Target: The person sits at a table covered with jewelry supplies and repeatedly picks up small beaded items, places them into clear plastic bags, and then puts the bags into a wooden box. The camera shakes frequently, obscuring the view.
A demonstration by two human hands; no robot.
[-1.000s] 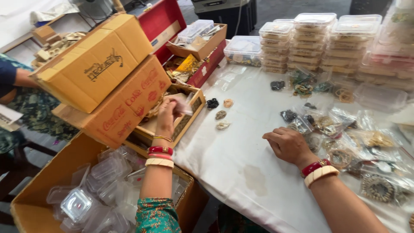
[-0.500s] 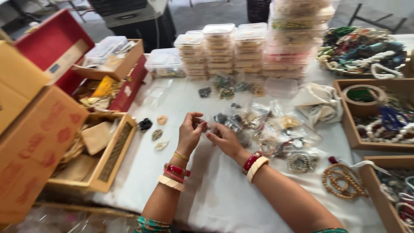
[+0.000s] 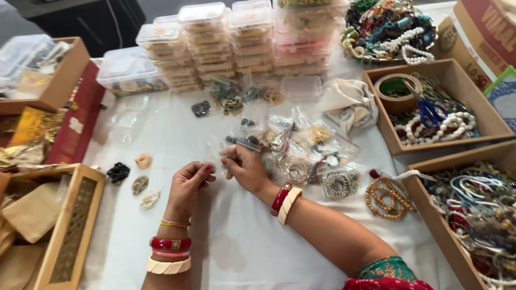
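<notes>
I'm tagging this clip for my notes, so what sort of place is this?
Probably a jewellery stall or packing table: stacked clear plastic boxes, bead necklaces heaped in a tray, and small packets of jewellery on a white cloth. Both hands work on a packet.

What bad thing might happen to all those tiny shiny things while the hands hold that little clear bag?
The left hand and right hand pinch a small clear bag over the white tablecloth. If it slips, its piece might drop among the pile of clear packets and be hard to find. The right forearm lies close to the brown bead necklace and may nudge it.
</notes>
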